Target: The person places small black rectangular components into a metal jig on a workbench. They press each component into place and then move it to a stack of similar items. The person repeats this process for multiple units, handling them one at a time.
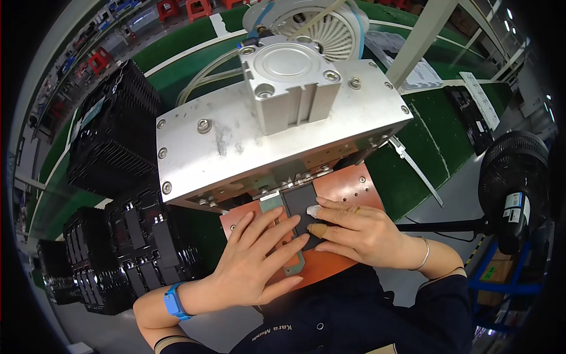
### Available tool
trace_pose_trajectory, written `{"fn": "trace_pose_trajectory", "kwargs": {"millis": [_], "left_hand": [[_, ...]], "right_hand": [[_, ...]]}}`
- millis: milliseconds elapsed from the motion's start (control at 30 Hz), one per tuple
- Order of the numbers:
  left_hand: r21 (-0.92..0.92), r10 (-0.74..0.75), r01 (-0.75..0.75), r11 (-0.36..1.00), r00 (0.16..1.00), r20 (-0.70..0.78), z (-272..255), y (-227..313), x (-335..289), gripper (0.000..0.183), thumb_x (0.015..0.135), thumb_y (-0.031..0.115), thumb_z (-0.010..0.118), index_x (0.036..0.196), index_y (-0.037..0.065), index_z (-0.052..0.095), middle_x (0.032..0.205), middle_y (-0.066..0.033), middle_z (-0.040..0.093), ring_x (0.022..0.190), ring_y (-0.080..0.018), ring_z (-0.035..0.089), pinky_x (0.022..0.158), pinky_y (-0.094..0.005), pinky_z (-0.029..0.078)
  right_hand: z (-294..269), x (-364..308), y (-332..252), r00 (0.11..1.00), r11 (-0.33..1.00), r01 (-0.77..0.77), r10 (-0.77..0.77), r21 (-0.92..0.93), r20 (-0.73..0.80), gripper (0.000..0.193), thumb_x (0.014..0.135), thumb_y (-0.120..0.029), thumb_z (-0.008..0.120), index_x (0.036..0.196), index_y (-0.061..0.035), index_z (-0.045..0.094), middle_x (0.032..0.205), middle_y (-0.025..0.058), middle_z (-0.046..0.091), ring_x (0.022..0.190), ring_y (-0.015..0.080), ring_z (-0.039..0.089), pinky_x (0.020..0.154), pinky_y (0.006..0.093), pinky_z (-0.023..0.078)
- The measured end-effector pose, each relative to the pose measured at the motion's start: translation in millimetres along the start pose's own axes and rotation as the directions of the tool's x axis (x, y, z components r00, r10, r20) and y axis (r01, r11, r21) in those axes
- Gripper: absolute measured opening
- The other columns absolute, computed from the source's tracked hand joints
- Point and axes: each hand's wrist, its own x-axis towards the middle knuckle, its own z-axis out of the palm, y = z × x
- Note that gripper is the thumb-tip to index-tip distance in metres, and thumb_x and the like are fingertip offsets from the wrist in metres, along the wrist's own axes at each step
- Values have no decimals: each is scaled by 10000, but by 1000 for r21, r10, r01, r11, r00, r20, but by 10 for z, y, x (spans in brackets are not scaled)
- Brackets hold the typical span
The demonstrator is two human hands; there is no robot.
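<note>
A dark grey rectangular piece [299, 202] lies on an orange-brown base plate [348, 187], under the front of a metal press fixture. My left hand [250, 259] is spread flat over the plate's left part, its fingertips at the piece's left edge. Beneath its fingers a green strip [293, 266] partly shows. From the right, my right hand [368, 236] grips the piece's right side with bent fingers held close together. Two of its fingertips wear covers, one white and one tan. The thumb is mostly hidden.
The silver fixture [230, 127] carries a square cylinder block [293, 88] on top. Stacks of black trays [112, 130] stand at the left. A caliper-like metal tool [415, 168] lies on the green mat, right of the fixture. A black round-headed device [513, 183] stands at far right.
</note>
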Motion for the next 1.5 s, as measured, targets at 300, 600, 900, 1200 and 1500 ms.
{"fn": "trace_pose_trajectory", "kwargs": {"millis": [300,600,900,1200,1500], "left_hand": [[6,11,-11,1000,1000,-6,35,-26,-5,515,821,434,610,1243,140,610,1379,-144,472,1309,-382,385,1064,-574,279],[-24,19,-20,1000,999,-48,14,-31,5,473,795,344,687,1196,105,609,1360,-137,480,1312,-351,394,1049,-536,302],[-167,-83,27,986,936,-341,-21,-7,-71,394,785,201,725,1125,39,606,1103,-126,587,962,-276,603,816,-383,476],[-921,-641,154,359,757,-123,-209,83,-424,160,921,139,653,1004,10,606,794,51,582,723,3,514,628,-188,438],[-390,-579,635,667,112,-807,-606,-1572,-2361,377,904,131,631,1253,-6,592,688,-11,612,595,-71,530,564,-234,422]], "right_hand": [[-47,72,-5,999,1000,-18,18,4,46,332,780,-198,748,1021,17,670,1148,158,628,1128,320,610,868,366,549],[-115,103,-231,942,827,-325,244,458,228,424,871,-61,613,1272,-11,486,1313,135,499,1303,284,454,989,373,462],[-134,260,33,711,266,-610,600,747,367,249,840,4,678,1020,-49,514,952,26,569,800,67,598,650,206,526],[126,562,-561,948,508,-253,302,823,105,232,836,22,686,1010,3,533,934,65,613,814,139,650,712,275,568],[1265,1890,-630,773,775,631,-622,-41,128,161,804,-116,598,951,-54,621,945,53,602,919,214,616,722,354,526]]}}
